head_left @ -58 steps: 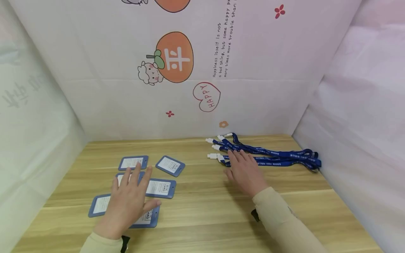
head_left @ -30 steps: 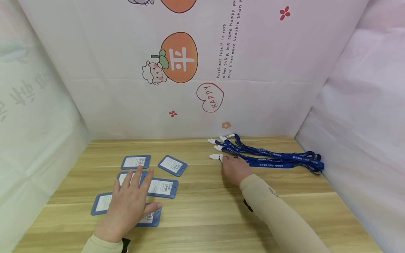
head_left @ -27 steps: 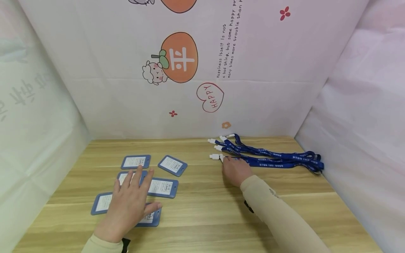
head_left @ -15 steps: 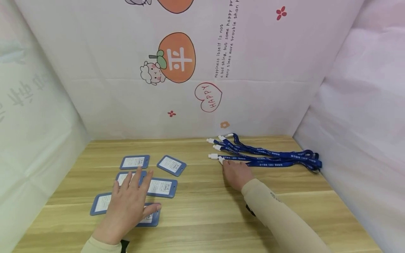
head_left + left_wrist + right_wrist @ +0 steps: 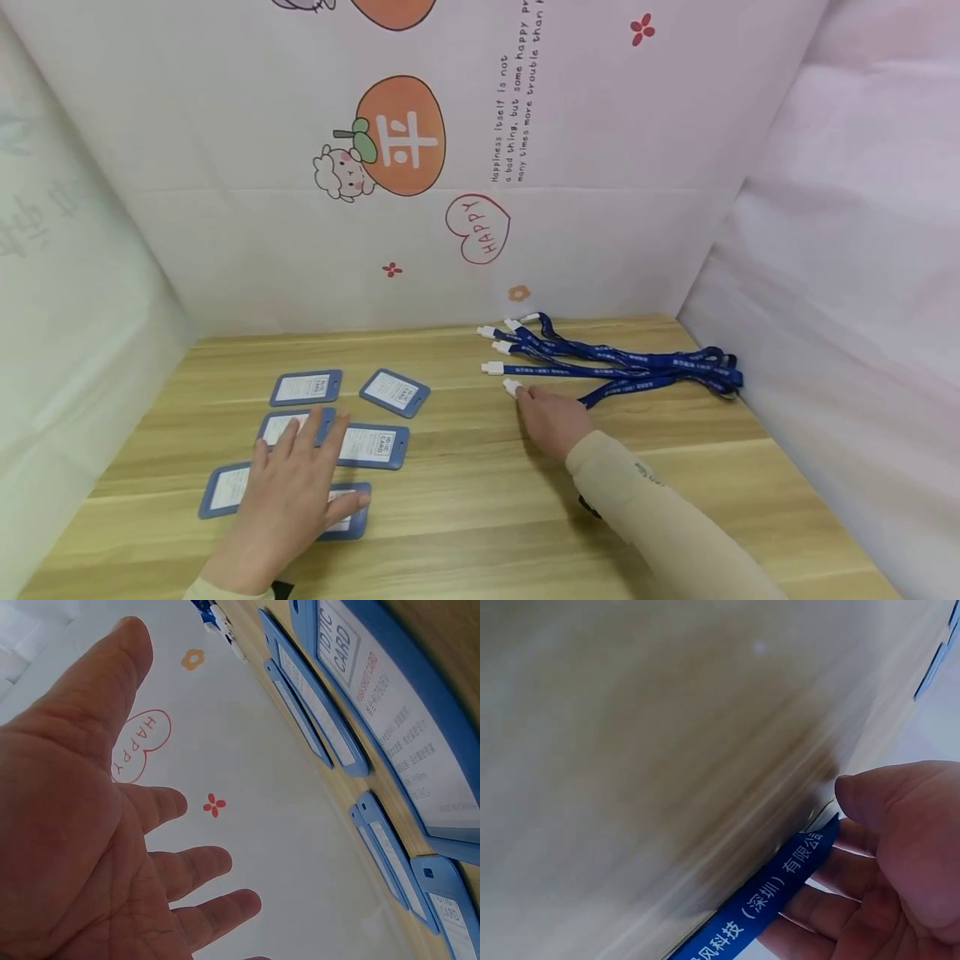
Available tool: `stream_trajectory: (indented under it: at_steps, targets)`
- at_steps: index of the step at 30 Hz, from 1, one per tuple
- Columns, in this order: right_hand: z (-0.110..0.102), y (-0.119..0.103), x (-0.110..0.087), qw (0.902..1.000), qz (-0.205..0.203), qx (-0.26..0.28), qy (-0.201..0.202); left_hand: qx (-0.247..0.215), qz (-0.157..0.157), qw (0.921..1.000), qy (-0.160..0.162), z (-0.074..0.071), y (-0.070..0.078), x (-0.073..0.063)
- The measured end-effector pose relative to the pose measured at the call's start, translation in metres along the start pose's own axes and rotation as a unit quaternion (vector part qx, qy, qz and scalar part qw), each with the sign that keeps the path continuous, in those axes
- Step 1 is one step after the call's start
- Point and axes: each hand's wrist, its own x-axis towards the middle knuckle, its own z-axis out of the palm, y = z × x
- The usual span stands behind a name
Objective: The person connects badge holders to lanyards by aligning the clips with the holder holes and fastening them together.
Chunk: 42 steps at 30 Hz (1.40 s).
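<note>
My right hand [image 5: 555, 421] pinches a blue lanyard [image 5: 626, 386] close to its white plastic clip [image 5: 512, 387], which pokes out past the fingertips. In the right wrist view the blue strap [image 5: 761, 900] with white lettering runs from between thumb and fingers. The other blue lanyards [image 5: 660, 361] lie just behind, their white clips pointing left. My left hand [image 5: 288, 492] is spread above several blue card holders [image 5: 371, 447] with white inserts, partly hiding some of them. In the left wrist view a gap shows between the palm and the holders, and nothing is held.
The wooden table [image 5: 465, 517] is enclosed by a printed white back sheet [image 5: 330, 258] and white side sheets. A card holder [image 5: 395, 392] lies askew at the back of the group. The lanyards' looped ends [image 5: 723, 375] bunch near the right sheet.
My right hand has come down onto the lanyards, taken hold of the front one, and drawn its clip end toward me, apart from the others. My left hand stays over the card holders.
</note>
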Motion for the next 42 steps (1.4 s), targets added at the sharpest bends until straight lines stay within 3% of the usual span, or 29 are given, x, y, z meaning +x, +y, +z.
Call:
stream_trajectory:
  at_steps: [10, 20, 27, 42]
  targets:
    - [0.007, -0.003, -0.010, 0.9970, -0.044, -0.056, 0.030, -0.002, -0.002, 0.9999, -0.013, 0.004, 0.000, -0.002]
    - [0.010, -0.005, -0.019, 0.9962, -0.042, -0.072, 0.024, 0.003, -0.002, 0.9997, -0.022, 0.005, 0.001, -0.003]
    - [0.010, -0.007, -0.026, 0.9954, -0.052, -0.069, 0.042, 0.005, -0.002, 0.9995, -0.030, 0.006, 0.000, -0.004]
    - [0.006, -0.012, -0.045, 0.9957, -0.056, -0.069, 0.025, 0.004, -0.005, 0.9992, -0.040, 0.007, 0.000, -0.007]
